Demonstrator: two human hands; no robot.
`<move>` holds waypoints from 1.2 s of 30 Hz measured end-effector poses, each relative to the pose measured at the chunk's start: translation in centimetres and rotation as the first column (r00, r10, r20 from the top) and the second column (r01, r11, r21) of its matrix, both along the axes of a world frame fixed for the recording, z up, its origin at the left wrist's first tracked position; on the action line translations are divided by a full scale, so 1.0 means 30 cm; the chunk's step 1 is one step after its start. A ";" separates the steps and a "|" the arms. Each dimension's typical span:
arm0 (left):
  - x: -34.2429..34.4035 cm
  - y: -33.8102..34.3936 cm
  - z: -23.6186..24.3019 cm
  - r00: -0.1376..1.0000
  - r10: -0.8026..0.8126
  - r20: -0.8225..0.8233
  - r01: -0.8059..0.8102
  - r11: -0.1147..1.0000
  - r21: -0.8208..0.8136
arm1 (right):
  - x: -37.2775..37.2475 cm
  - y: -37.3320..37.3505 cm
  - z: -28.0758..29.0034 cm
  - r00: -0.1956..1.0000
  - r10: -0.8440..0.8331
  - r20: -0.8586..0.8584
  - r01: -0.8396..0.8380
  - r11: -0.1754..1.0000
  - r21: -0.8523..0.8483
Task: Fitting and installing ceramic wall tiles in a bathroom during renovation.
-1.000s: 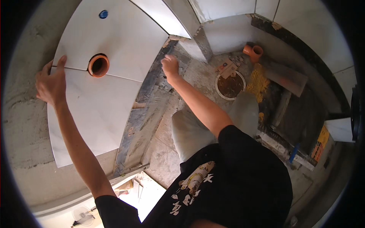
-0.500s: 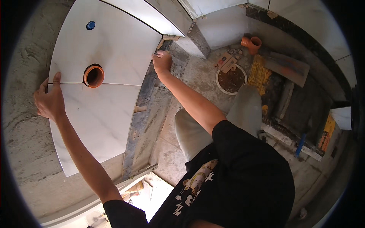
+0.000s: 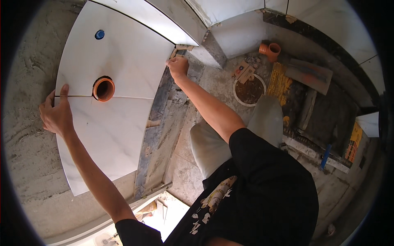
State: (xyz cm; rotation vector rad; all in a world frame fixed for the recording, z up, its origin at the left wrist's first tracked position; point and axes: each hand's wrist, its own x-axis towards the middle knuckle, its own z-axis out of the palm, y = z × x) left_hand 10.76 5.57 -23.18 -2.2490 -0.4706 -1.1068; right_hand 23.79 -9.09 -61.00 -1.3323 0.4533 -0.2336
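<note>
Two large white marbled tiles, the upper tile (image 3: 131,53) and the lower tile (image 3: 111,135), meet at a thin seam on the left side of the view. At the seam's left end, my left hand (image 3: 57,115) grips the tile edge. Its thumb lies over the upper tile's face, and its fingers are partly hidden beyond the edge. My right hand (image 3: 178,68) is closed at the upper tile's right edge, near the corner; whatever its fingers pinch is hidden. An orange pipe (image 3: 111,89) pokes through a cut-out at the seam. Above it sits a blue plug (image 3: 99,34) in a small hole.
A dark, dusty strip (image 3: 148,141) runs along the tiles' right edge. Beyond my knees stand a round white-rimmed bucket (image 3: 235,93) with brown contents and an orange pipe fitting (image 3: 271,51). A flat board (image 3: 310,76), a yellow bag (image 3: 279,84) and a blue-handled tool (image 3: 325,157) lie to the right.
The whole view has shifted slightly, so the tiles appear a little lower and further right. Both hands keep nearly the same places on the tile edges.
</note>
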 end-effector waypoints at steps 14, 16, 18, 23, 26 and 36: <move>-0.010 0.025 0.008 0.996 -0.082 0.027 0.081 0.996 0.033 | 0.013 0.025 0.042 0.999 -0.013 -0.042 0.004 0.979 -0.202; -0.016 0.005 0.009 0.987 -0.156 0.027 0.156 0.988 -0.012 | 0.011 0.021 0.052 0.999 0.016 -0.051 -0.026 0.981 -0.190; -0.011 -0.032 0.005 0.988 -0.151 0.019 0.151 0.988 -0.031 | 0.018 0.010 0.045 0.998 -0.056 -0.039 0.048 0.981 -0.191; -0.023 -0.068 -0.004 0.990 -0.131 0.048 0.133 0.990 -0.047 | 0.020 0.014 0.024 0.999 -0.033 -0.022 0.028 0.984 -0.178; -0.036 -0.095 0.001 0.990 -0.127 0.055 0.131 0.990 -0.057 | 0.017 0.014 0.010 0.999 -0.037 -0.010 0.035 0.984 -0.173; -0.043 -0.100 -0.002 0.987 -0.149 0.057 0.153 0.984 -0.086 | 0.009 0.028 -0.020 1.000 0.011 0.010 -0.011 1.000 -0.015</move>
